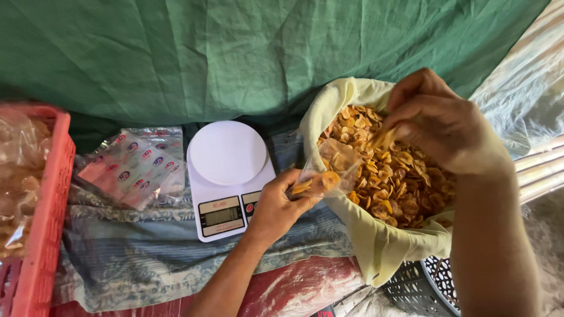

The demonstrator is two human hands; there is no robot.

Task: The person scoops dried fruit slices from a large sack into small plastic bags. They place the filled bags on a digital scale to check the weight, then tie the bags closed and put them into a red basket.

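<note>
red crate (pixel 41 235) cut off at left edge, black basket (pixel 420 287) mostly hidden under sack (pixel 376 246), scale display (pixel 222 216) unreadable

Low table (pixel 176 276) under patterned blue-grey cloth (pixel 129 258) (rumpled); on it white kitchen scale (pixel 226 176), stack of printed packets (pixel 132 167), red crate (pixel 41 223) at left

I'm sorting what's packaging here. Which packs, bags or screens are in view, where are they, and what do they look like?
Small clear bag: held by left hand, few chips inside.
Stack of printed clear bags: left of the scale, red and blue round marks.
Scale screen: front of white scale, grey rectangle.
Filled clear bags: in red crate, far left.
</note>
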